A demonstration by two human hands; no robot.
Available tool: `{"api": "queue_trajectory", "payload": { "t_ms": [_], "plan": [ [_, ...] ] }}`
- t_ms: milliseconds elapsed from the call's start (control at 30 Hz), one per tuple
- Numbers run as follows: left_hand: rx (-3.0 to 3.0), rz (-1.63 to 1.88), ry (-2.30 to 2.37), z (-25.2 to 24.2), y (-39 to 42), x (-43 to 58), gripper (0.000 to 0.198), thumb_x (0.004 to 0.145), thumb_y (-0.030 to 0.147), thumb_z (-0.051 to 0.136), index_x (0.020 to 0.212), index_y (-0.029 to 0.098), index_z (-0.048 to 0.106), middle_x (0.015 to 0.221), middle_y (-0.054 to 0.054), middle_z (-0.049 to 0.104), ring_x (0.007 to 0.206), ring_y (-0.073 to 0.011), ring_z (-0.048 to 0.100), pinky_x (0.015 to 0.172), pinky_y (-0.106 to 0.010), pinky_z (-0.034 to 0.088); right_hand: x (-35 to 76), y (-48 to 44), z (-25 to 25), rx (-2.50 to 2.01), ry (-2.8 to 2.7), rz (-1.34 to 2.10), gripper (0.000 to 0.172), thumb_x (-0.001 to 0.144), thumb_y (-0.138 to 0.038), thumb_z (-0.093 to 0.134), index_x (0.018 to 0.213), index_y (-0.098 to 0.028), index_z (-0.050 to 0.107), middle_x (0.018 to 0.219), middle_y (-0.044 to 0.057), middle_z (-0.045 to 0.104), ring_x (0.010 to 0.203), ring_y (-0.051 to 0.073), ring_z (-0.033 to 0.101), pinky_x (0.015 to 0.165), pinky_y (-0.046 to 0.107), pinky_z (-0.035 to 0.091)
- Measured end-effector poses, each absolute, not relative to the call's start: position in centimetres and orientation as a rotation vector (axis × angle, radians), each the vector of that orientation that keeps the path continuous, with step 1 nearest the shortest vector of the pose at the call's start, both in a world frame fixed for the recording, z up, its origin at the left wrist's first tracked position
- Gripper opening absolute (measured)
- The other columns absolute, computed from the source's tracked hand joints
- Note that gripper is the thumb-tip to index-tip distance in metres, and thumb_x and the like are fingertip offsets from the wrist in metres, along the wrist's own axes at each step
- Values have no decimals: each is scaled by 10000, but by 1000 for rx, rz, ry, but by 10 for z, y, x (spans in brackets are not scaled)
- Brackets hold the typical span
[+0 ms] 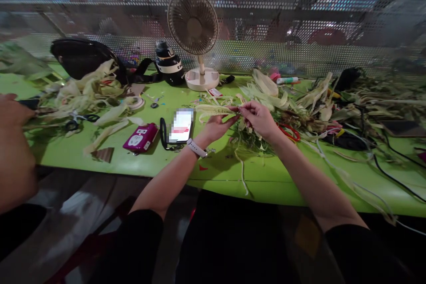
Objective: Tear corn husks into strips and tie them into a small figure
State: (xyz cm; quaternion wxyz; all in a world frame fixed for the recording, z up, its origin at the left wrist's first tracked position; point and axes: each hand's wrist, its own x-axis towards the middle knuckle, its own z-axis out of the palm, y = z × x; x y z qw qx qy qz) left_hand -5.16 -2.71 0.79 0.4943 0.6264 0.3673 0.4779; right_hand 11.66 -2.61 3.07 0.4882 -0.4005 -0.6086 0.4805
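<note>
Over the middle of the green table, my left hand (218, 128) is closed on a pale corn husk (213, 109), which points leftward from the fingers. My right hand (258, 117) meets the left fingertips at the husk's right end, its thumb and fingers pinched together. What the right fingers grip is too small to make out. Green stems and leaves (254, 140) lie beneath my hands, with a white cord (242, 173) hanging toward the table's front edge. A lit phone (181, 125) lies left of my left hand.
A fan (193, 26) and black bottle (169, 64) stand behind. To the left are a purple case (140, 138), scissors (80, 120), tape (134, 103), a black bag (83, 60) and another person's arm (15, 155). Husks, red-handled scissors (289, 133) and cables (392, 177) lie right.
</note>
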Motion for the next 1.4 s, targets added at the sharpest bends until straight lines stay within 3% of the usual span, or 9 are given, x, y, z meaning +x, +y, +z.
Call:
{"api": "queue_trajectory", "payload": {
  "t_ms": [267, 400, 500, 600, 833, 967, 1067, 1200, 1400],
  "plan": [
    [1268, 1129, 649, 15, -25, -58, 361, 684, 408, 880, 958, 186, 802, 982, -64, 797, 1017, -192, 707, 1041, -365, 510, 118, -34, 44, -950, -1379, 1354, 520, 628, -591, 870, 778, -201, 561, 509, -83, 525, 406, 49, 428, 368, 198, 281],
    [1078, 1039, 678, 20, -25, -65, 288, 694, 295, 866, 940, 167, 790, 954, -65, 787, 843, -142, 695, 750, -253, 551, 120, -34, 48, -952, -1364, 1367, 498, 630, -546, 882, 785, -199, 561, 518, -86, 535, 399, 42, 421, 368, 196, 269],
    [995, 941, 712, 27, -27, -70, 282, 750, 335, 817, 965, 159, 769, 873, -58, 754, 691, -104, 652, 503, -187, 423, 121, -34, 47, -945, -1369, 1341, 476, 662, -537, 868, 791, -198, 560, 526, -83, 535, 401, 44, 421, 378, 203, 271],
    [1068, 857, 746, 34, -32, -70, 328, 762, 411, 816, 955, 154, 749, 712, -16, 675, 525, -55, 532, 422, -178, 296, 121, -33, 45, -935, -1396, 1324, 478, 684, -556, 845, 817, -200, 555, 540, -73, 541, 413, 57, 431, 404, 216, 298],
    [1362, 1065, 784, 38, -27, -70, 253, 718, 358, 844, 801, 148, 729, 714, -7, 679, 648, -80, 566, 613, -221, 433, 128, -30, 44, -991, -1690, 1009, 336, 771, -471, 783, 873, -197, 616, 685, -27, 594, 595, 103, 503, 537, 255, 389],
    [1367, 1077, 817, 39, -26, -76, 174, 760, 296, 768, 869, 162, 745, 725, 5, 661, 575, -58, 487, 514, -211, 336, 127, -33, 45, -1018, -1818, 791, 288, 812, -455, 742, 807, -183, 648, 687, -22, 593, 622, 102, 482, 605, 277, 393],
    [1366, 1098, 773, 41, -29, -77, 161, 757, 258, 723, 887, 166, 750, 760, -2, 674, 598, -62, 483, 533, -209, 352, 121, -40, 49, -945, -1738, 898, 410, 776, -574, 763, 792, -189, 625, 656, -35, 567, 585, 94, 471, 562, 265, 386],
    [1425, 1248, 766, 41, -30, -78, 224, 738, 284, 781, 927, 179, 727, 931, -41, 730, 842, -138, 627, 755, -264, 497, 115, -47, 57, -875, -1523, 1185, 543, 690, -697, 792, 793, -208, 578, 600, -59, 531, 493, 72, 426, 465, 237, 345],
    [1521, 1710, 1004, 44, -32, -76, 253, 815, 418, 778, 956, 231, 684, 987, -50, 673, 963, -178, 598, 890, -328, 485, 113, -43, 56, -872, -1223, 1352, 541, 595, -593, 891, 795, -224, 549, 611, -71, 519, 491, 59, 404, 432, 210, 294]
  ]
}}
